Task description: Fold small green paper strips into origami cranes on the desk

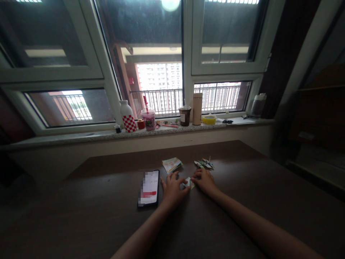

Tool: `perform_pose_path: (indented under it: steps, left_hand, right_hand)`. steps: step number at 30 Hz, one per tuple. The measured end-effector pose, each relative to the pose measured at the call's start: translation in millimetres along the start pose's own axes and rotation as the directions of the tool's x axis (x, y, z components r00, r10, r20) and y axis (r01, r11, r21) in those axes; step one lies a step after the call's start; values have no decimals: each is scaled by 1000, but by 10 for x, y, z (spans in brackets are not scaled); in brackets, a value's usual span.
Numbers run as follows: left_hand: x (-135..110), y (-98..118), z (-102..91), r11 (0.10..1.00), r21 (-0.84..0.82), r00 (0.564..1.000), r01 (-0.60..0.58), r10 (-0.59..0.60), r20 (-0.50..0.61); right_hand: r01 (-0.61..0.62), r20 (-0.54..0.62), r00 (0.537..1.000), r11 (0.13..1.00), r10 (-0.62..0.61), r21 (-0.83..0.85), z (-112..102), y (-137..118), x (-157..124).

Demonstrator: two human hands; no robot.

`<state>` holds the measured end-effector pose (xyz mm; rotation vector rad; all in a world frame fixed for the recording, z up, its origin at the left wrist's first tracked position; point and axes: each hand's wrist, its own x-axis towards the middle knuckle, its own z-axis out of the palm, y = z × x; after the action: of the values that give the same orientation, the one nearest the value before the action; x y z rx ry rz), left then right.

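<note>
A small piece of light patterned paper lies on the brown table between my two hands. My left hand has its thumb and index finger closed on the paper's left edge, with the other fingers spread over the table. From the other side, my right hand pinches the paper's right edge with its fingers curled. Beyond my left hand is a stack of printed paper sheets. A pile of small folded paper pieces sits just past my right hand. Left of my left hand lies a phone with its screen lit.
The brown table reaches toward a windowsill. On the sill stand a checkered white bottle, a pink drink cup, a dark cup, a tan flask, yellow tape, scissors and a clear jug.
</note>
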<state>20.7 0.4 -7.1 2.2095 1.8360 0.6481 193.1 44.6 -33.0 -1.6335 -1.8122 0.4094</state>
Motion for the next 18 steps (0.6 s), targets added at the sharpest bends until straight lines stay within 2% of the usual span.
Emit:
perform_pose_path:
  steps: [18]
  left_hand:
    - [18, -11, 47, 999, -30, 999, 16, -17, -29]
  right_hand:
    - [-5, 10, 1000, 1000, 5, -21, -46, -100, -52]
